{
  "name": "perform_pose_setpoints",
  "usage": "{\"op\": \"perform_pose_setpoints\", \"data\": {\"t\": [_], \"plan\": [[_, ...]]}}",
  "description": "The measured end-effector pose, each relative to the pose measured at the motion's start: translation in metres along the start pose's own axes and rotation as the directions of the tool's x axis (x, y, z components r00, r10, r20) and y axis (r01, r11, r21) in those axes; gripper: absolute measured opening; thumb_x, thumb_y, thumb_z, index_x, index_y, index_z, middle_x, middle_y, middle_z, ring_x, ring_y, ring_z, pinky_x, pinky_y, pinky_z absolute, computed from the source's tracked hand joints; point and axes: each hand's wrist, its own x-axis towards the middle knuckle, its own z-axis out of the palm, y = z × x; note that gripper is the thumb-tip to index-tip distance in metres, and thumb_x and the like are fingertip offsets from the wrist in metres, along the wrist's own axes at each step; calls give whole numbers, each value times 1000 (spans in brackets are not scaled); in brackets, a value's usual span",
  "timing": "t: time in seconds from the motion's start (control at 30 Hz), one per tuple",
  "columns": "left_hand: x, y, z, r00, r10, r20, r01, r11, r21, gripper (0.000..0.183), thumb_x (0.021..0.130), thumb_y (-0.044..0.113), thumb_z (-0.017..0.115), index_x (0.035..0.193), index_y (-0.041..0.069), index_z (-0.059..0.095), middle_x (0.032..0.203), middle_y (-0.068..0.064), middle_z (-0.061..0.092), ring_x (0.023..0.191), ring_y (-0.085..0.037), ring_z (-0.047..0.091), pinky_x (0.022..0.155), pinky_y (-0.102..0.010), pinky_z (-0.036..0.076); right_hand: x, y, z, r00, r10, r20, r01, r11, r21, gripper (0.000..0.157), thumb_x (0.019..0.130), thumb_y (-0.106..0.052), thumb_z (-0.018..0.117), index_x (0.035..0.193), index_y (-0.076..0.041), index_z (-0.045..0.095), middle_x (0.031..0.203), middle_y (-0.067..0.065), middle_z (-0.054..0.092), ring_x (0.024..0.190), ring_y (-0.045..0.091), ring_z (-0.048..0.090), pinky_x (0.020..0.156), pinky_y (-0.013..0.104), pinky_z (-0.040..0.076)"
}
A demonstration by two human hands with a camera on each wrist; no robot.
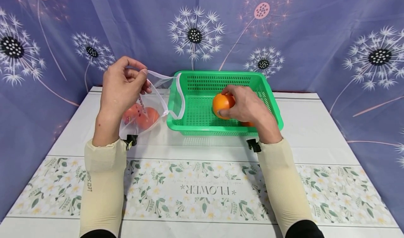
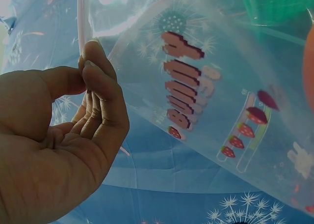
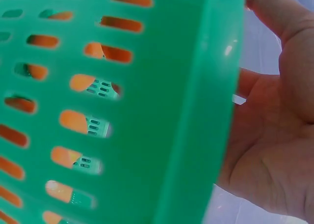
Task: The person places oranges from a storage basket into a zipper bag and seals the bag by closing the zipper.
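My left hand (image 1: 121,85) pinches the white-edged rim of a clear plastic bag (image 2: 211,86) between thumb and fingers, holding its mouth up. Printed strawberries and lettering show on the bag in the left wrist view. Orange-red round fruits (image 1: 148,118) lie at the bottom of the bag. Over the green basket (image 1: 195,128), my right hand (image 1: 247,103) grips an orange (image 1: 220,104), thumb on the near side and fingers over the top. Another orange fruit (image 1: 247,124) is partly hidden under this hand. The basket wall covers the right fingertips in the right wrist view.
Basket and bag stand side by side on a white table (image 1: 205,148) with a flower-printed band across it. A blue dandelion-patterned cloth (image 1: 142,27) hangs behind and at both sides. The slotted basket rim rises between the right wrist and the fruit.
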Motion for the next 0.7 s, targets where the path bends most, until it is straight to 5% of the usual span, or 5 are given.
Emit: {"op": "perform_pose_setpoints", "data": {"t": [0.7], "plan": [[0, -1, 0, 1000, -6, 4, 6, 1000, -8, 17, 105, 22, 67, 114, 8, 67, 73, 4, 74, 61, -9, 72, 63, -20, 60, -2, -11, -2, 995, -46, -88, 50, 997, 52, 57, 84, -24, 88, 133, -7, 65, 121, 10, 69, 104, 29, 62, 88, 46, 55]]}}
